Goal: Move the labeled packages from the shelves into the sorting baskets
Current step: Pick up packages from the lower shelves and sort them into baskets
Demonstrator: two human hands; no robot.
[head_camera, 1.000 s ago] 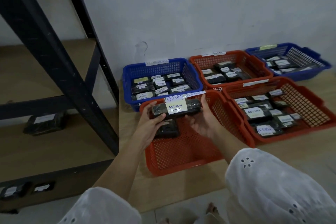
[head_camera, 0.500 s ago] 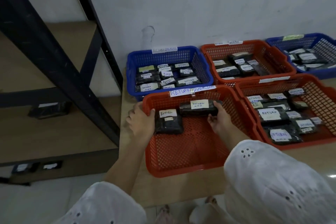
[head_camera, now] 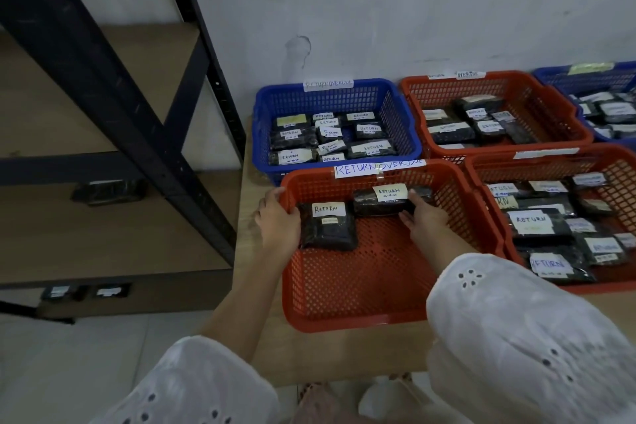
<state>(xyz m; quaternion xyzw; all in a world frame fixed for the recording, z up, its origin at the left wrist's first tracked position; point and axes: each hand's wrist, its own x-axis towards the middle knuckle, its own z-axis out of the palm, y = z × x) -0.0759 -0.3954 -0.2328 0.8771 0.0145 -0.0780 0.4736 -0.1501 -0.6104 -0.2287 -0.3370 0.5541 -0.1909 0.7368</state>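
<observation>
Beside the shelf [head_camera: 113, 217], left hand [head_camera: 278, 227] grips the red basket [head_camera: 361, 286]; right hand [head_camera: 426, 218] clasps its long package [head_camera: 375, 205].

Scene dim overall; light soft, diffuse. Brightest areas: sleeve [head_camera: 533, 337], floor [head_camera: 69, 372]. Wall [head_camera: 413, 10] rendered flat grey. Deep shadow held under shelf [head_camera: 103, 234]. Post [head_camera: 103, 86] skewed by wide-angle distortion. Tag [head_camera: 378, 168] on red basket [head_camera: 361, 286] read sharply; blue basket [head_camera: 585, 79] at right edge softened, stretched. Small labels [head_camera: 435, 113] in far baskets smeared, partly unreadable.

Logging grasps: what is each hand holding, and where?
The right hand grips the long RETURN package by its right end; the left hand holds the red basket by its left rim.
</observation>
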